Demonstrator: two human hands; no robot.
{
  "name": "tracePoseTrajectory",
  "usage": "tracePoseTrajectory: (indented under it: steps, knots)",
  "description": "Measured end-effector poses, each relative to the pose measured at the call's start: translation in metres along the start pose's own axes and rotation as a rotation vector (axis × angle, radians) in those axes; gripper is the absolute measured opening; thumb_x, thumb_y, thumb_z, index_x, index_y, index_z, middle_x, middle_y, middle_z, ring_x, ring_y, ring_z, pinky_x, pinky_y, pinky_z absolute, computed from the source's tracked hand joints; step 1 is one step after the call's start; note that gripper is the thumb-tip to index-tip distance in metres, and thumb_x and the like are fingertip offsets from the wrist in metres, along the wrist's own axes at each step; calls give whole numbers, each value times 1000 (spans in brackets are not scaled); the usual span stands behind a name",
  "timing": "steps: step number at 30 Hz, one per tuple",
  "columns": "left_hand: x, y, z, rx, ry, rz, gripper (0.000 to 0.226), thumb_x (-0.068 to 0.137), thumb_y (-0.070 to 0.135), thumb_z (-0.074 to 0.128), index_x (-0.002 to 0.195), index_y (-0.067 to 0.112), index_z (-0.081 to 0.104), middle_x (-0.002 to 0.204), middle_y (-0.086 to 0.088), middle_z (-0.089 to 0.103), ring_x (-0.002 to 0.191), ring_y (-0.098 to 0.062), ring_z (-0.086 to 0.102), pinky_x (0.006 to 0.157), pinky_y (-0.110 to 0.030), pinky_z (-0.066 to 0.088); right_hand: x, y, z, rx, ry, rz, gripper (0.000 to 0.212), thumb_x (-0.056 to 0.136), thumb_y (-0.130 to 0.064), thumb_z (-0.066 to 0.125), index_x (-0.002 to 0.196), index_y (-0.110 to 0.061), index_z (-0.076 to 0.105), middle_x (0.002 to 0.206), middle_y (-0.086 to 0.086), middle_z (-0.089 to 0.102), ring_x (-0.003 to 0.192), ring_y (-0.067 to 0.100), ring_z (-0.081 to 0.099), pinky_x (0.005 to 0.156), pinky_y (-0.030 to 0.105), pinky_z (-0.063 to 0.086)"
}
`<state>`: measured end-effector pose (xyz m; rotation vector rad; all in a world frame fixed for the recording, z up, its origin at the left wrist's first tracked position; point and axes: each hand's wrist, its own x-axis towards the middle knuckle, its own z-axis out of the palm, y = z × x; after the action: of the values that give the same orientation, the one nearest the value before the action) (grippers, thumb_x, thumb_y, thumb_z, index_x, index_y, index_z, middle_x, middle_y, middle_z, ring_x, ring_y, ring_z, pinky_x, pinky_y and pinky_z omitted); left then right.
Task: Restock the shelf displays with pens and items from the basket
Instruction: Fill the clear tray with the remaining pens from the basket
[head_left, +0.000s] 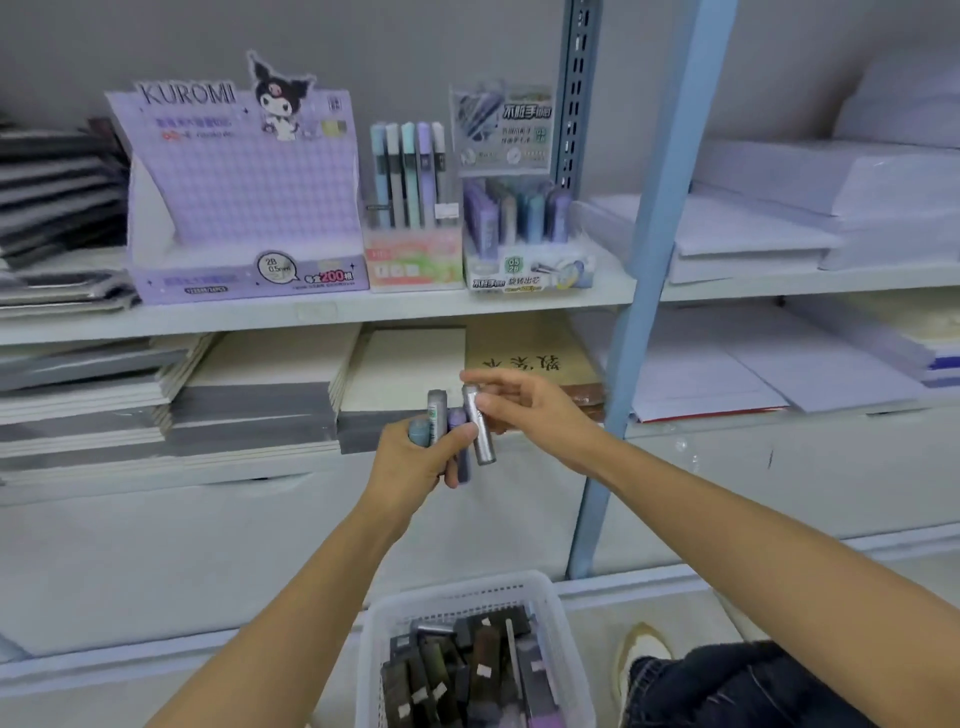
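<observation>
While gripping 3 slim pastel pen tubes (437, 413) upright in the curled left hand (415, 462), pinching 1 slim grey tube (479, 431) between thumb and fingertips of the right hand (524, 410), just beside that bundle, before stacked notebooks (260, 395). Looking down on a white plastic mesh basket (550, 597) of dark packets (467, 675). Facing a white shelf (311, 314) bearing a purple Kuromi cardboard display box (244, 208), a pink-and-green pen stand (413, 260) and a pastel refill display (524, 270), side by side.

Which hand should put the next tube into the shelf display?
Right. The right hand pinches a single grey tube and sits below the tube display; the left hand is full, gripping a bunch of tubes.
</observation>
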<state>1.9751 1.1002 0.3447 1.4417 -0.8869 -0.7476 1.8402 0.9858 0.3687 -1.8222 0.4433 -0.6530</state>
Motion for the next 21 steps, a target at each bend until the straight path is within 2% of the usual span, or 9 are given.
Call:
tracePoseTrajectory:
  steps: [1, 4, 7, 8, 11, 13, 18, 21]
  knots:
    - [3, 16, 1, -2, -15, 25, 24, 83, 23, 75, 70, 7, 64, 49, -10, 56, 40, -14, 47, 40, -18, 36, 3, -15, -7, -19, -3, -34, 29, 95, -13, 59, 124, -14, 63, 101, 0, 66, 89, 9, 62, 84, 27, 54]
    - [11, 62, 5, -32, -24, 117, 31, 85, 19, 73, 57, 16, 61, 42, -2, 55, 37, -11, 51, 40, -15, 38, 11, -59, -30, -71, 63, -166, 24, 95, -10, 59, 117, -15, 64, 100, 1, 65, 84, 4, 62, 77, 24, 53]
    - [20, 103, 7, -31, -26, 229, 26, 89, 24, 69, 78, 0, 70, 42, 2, 55, 38, -8, 49, 37, -15, 30, 21, -98, -57, -88, 201, -312, 21, 96, -7, 56, 113, -16, 63, 96, 2, 63, 82, 7, 62, 74, 25, 53]
    - [23, 115, 8, -38, -41, 258, 27, 90, 26, 68, 82, 0, 71, 43, 2, 56, 40, -7, 50, 37, -14, 30, 26, -109, -67, -95, 254, -348, 20, 96, -5, 55, 114, -13, 62, 97, 6, 63, 80, 9, 62, 72, 25, 53]
    - [33, 140, 9, -37, -71, 307, 26, 88, 33, 69, 76, 11, 73, 49, -2, 61, 43, -9, 55, 39, -14, 33, 43, -130, -91, -129, 412, -389, 20, 96, -2, 54, 114, -8, 60, 104, 20, 62, 81, 20, 61, 71, 27, 53]
    - [39, 149, 9, -13, -65, 334, 31, 88, 35, 70, 80, 5, 73, 51, -4, 61, 43, -11, 54, 39, -13, 33, 55, -133, -99, -186, 480, -370, 20, 96, -3, 55, 113, -10, 61, 107, 20, 62, 84, 26, 62, 72, 27, 54]
    - [53, 152, 5, 3, -9, 348, 28, 87, 30, 69, 86, 2, 73, 47, -4, 57, 39, -9, 49, 39, -13, 33, 77, -128, -94, -361, 460, -339, 21, 93, -3, 58, 113, -10, 63, 98, 3, 62, 91, 18, 60, 77, 29, 56]
    - [57, 149, 1, 4, 7, 350, 26, 86, 29, 70, 87, 4, 73, 58, -12, 64, 41, -9, 50, 39, -15, 32, 84, -125, -88, -483, 400, -331, 22, 92, -6, 61, 113, -12, 63, 96, -2, 62, 92, 19, 61, 81, 28, 52]
